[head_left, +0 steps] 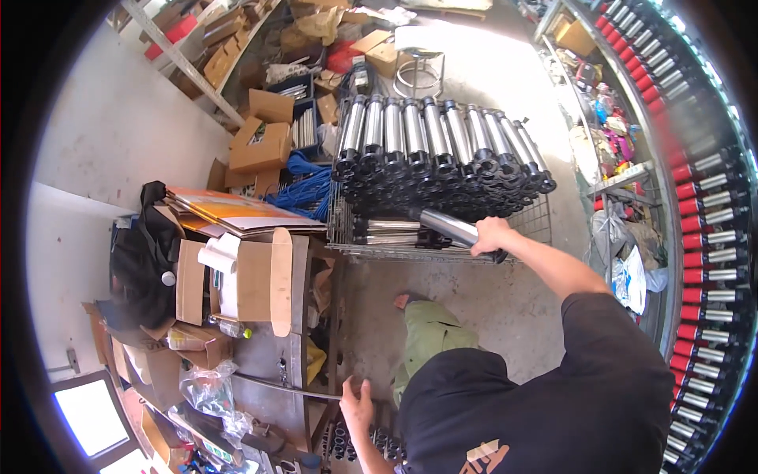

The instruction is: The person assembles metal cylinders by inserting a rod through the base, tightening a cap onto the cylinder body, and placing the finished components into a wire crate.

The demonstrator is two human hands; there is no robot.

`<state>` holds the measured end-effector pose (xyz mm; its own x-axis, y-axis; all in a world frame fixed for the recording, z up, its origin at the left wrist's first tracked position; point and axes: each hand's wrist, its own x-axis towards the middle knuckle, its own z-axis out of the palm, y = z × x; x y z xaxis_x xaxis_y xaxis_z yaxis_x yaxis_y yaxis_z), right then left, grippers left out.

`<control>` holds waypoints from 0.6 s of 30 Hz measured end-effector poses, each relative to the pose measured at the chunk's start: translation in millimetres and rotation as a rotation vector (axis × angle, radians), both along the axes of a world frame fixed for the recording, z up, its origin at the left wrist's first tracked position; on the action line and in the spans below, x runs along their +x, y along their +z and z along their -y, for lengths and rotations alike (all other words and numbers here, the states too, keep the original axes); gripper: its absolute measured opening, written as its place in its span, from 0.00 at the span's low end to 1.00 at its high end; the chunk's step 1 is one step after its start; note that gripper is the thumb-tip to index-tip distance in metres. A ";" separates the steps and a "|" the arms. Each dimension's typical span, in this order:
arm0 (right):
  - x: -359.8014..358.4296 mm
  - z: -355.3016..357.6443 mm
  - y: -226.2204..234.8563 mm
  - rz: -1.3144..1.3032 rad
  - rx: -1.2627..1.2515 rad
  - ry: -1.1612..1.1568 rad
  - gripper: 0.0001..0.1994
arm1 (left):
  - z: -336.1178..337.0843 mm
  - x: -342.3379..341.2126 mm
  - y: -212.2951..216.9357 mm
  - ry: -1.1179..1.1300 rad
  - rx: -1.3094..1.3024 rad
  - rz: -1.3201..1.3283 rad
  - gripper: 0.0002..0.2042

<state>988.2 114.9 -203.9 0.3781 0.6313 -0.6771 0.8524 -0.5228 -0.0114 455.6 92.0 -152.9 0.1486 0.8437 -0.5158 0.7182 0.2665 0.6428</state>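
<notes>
Right hand [491, 235]: fingers wrapped round the near end of a chrome tube [450, 227] | tube slants at the wire-mesh basket's [410, 254] front — we'd hold firmly, keeping its polished side off the mesh | left hand [358, 403] beside a dark strip [292, 388] — we can't tell whether it grips

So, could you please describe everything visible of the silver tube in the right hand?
The silver tube is straight, shiny and metallic-looking, with a black near end. The right hand grips it close to that end. It slants from far left to near right over the front of the wire basket; its far end blends into black parts, leaving contact unclear.
</notes>
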 end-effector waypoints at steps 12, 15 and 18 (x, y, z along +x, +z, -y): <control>0.6 -101.0 -197.0 -0.287 0.141 -0.015 0.31 | 136.6 -142.4 -142.7 0.664 -0.540 0.061 0.16; -27.8 -103.5 -196.2 -0.216 0.194 -0.143 0.24 | 208.5 -183.0 -136.9 0.983 -0.542 0.098 0.18; -69.6 -93.8 -192.0 -0.062 0.492 -0.176 0.17 | 281.1 -199.6 -156.4 1.206 -0.559 0.114 0.14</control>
<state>918.6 208.7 -395.9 0.4756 0.8109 -0.3410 0.7425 -0.5779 -0.3387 256.0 -189.1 -309.3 -0.4711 0.1577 -0.8679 -0.2023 0.9384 0.2803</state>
